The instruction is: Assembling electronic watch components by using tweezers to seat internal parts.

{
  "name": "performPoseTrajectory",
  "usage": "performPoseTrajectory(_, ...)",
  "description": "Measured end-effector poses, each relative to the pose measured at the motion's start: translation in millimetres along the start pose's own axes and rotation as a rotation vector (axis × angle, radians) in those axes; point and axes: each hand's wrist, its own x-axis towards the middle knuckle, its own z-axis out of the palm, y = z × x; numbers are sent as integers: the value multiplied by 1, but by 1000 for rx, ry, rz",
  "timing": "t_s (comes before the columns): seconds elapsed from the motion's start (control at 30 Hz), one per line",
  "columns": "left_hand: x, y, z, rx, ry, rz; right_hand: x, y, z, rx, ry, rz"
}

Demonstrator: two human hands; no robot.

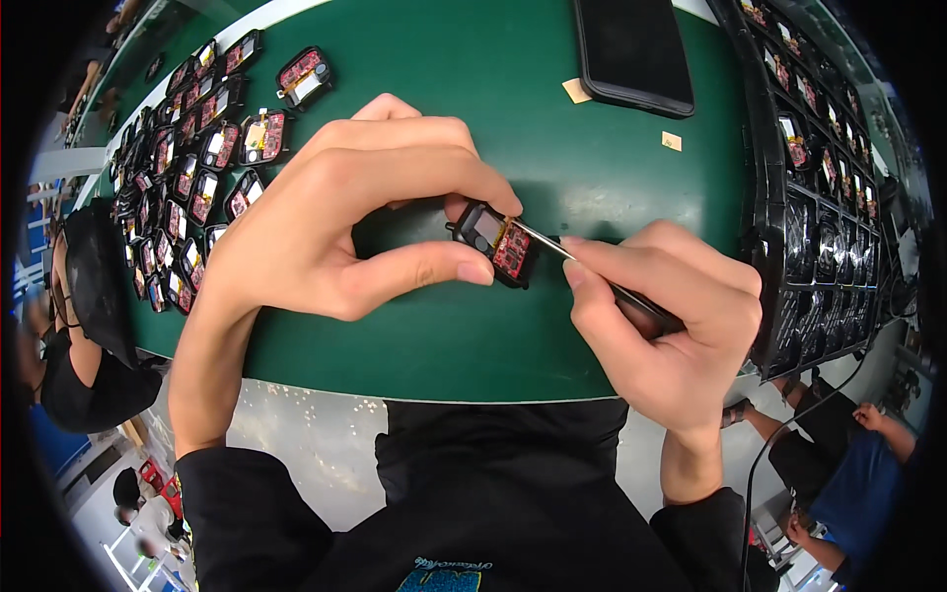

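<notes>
My left hand [365, 212] pinches a small black device housing [496, 244] between thumb and fingers, just above the green mat. Inside the open housing show a red circuit board, a silvery rectangular part and a round dark part. In my right hand [671, 316] is a pair of tweezers [545, 240], slim and metallic with a dark rear part, held like a pen. Its tip meets the housing at the upper edge of the red board, close to my left index fingertip. Whether the tip grips anything is too small to tell.
Many similar open housings [202, 195] with red boards crowd the left of the green table [434, 360]. One more housing [304, 76] lies apart. A black phone-like slab [634, 54] and a small yellowish paper piece [672, 141] lie at the far right. Black compartment trays [814, 237] stand right. Other people sit nearby.
</notes>
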Motion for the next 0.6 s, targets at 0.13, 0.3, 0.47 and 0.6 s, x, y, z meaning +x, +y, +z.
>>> performPoseTrajectory(0.13, 0, 2, -3, 18, 14, 4, 2, -1, 0, 6, 22, -28)
performPoseTrajectory(0.3, 5, 7, -6, 15, 43, -19, 3, -1, -4, 67, 163, 10)
performPoseTrajectory(0.47, 9, 13, 2, 166, 51, 52, 2, -1, -6, 82, 228, 42)
performPoseTrajectory(0.6, 10, 28, -2, 164, 13, -90, 1, -5, -6, 155, 256, 56)
